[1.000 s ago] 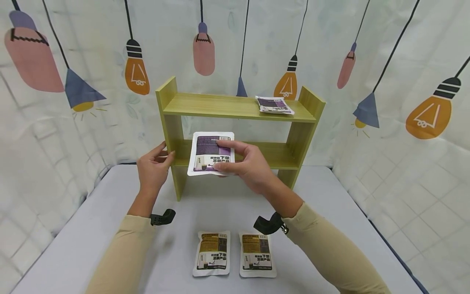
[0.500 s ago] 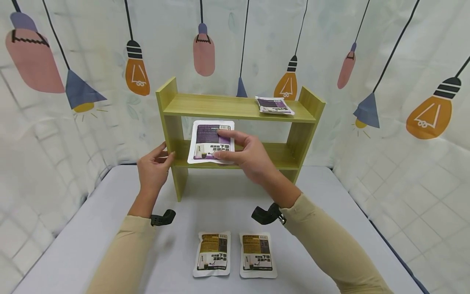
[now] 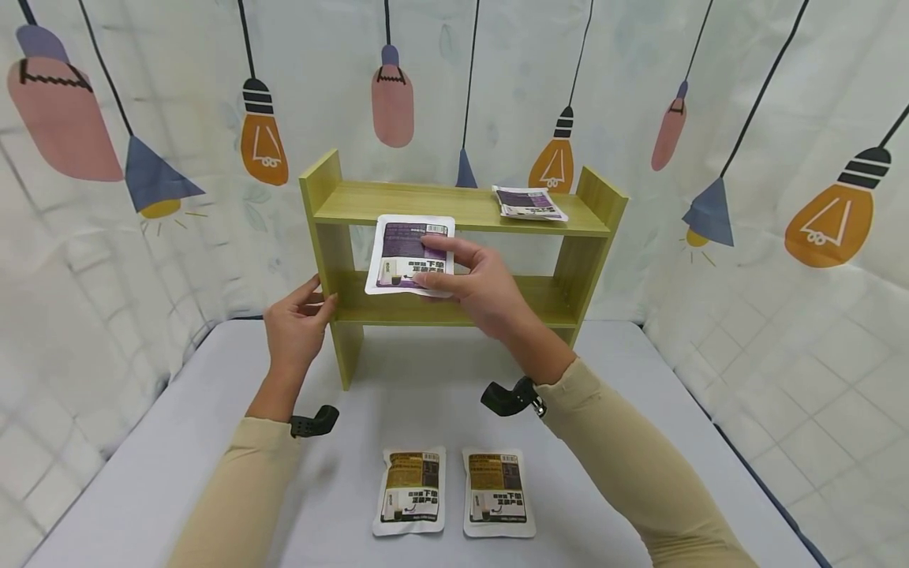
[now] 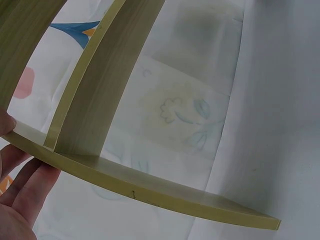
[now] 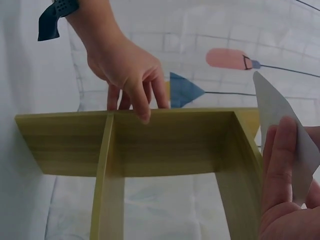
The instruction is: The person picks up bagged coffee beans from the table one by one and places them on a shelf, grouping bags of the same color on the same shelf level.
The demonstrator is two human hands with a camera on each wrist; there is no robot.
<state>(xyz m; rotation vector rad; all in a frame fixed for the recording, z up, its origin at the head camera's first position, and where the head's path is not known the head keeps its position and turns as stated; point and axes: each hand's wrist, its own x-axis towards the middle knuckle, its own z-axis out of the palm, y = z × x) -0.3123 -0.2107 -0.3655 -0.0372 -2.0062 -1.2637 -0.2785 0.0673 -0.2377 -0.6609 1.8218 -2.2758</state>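
Note:
My right hand (image 3: 490,290) pinches a white pouch with a purple label (image 3: 399,251) by its right side, thumb in front at the lower edge and index finger higher. The pouch is held up before the shelf (image 3: 398,199), overlapping its top board and middle gap in the head view. In the right wrist view the plain back of the pouch (image 5: 280,100) faces the camera, with fingers against it. My left hand (image 3: 294,330) grips the front edge of the shelf's left side panel (image 4: 150,192), thumb on the inner side and fingers outside.
Purple-labelled pouches (image 3: 531,205) lie stacked at the right of the top board. Two brown-labelled pouches (image 3: 410,491) lie side by side on the white table (image 3: 596,489) near me. A lamp-printed curtain (image 3: 454,71) hangs close behind.
My right hand has raised the purple-labelled pouch from in front of the middle board to near the top board's front edge. The left hand keeps its grip on the side panel.

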